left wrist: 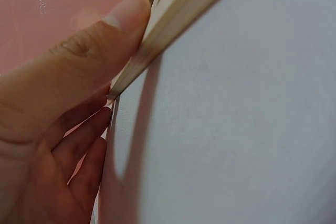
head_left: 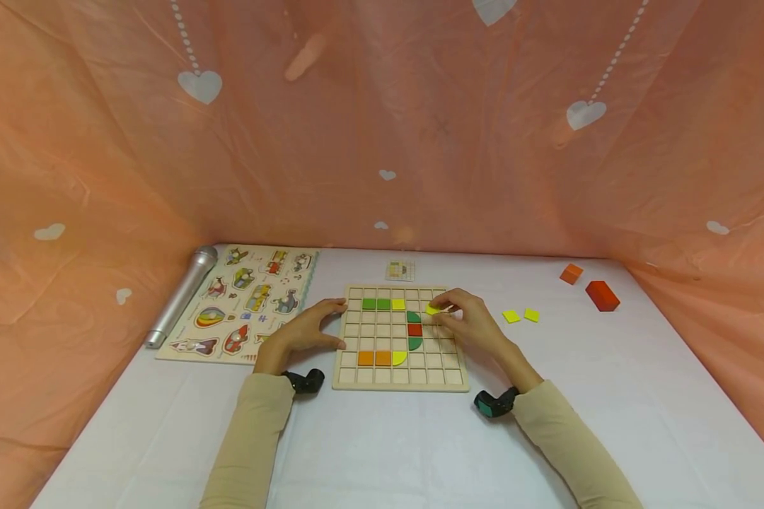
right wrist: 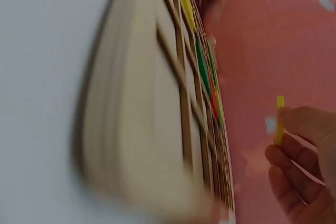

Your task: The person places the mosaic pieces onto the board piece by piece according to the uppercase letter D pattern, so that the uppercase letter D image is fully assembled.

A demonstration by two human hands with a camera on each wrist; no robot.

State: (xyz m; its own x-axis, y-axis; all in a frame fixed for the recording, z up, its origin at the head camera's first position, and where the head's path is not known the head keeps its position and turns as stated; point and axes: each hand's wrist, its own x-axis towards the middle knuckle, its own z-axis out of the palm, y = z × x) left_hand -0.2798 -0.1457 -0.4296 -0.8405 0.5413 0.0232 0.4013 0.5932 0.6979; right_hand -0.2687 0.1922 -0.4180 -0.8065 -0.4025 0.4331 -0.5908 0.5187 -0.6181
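Note:
On the table lies a wooden grid board (head_left: 401, 387) with coloured tiles in some of its cells. My left hand (head_left: 303, 326) rests against the board's left edge, thumb and fingers spread along it. In the left wrist view, the thumb (left wrist: 86, 51) touches the wooden side. My right hand (head_left: 474, 322) pinches a small yellow tile (right wrist: 279, 121) between thumb and fingers, over the board's upper right cells. Green tiles (head_left: 369, 304) and a yellow square (head_left: 398, 304) form a row near the top. A red square (head_left: 414, 329) lies between two green curved pieces, and orange squares (head_left: 374, 358) adjoin a yellow quarter-round (head_left: 399, 358) below.
Two loose yellow tiles (head_left: 511, 317) lie right of the board. Farther right are an orange block (head_left: 571, 273) and a red block (head_left: 603, 296). A small pattern card (head_left: 400, 270) sits behind the board. At left are a picture puzzle (head_left: 229, 304) and a silver microphone (head_left: 181, 297).

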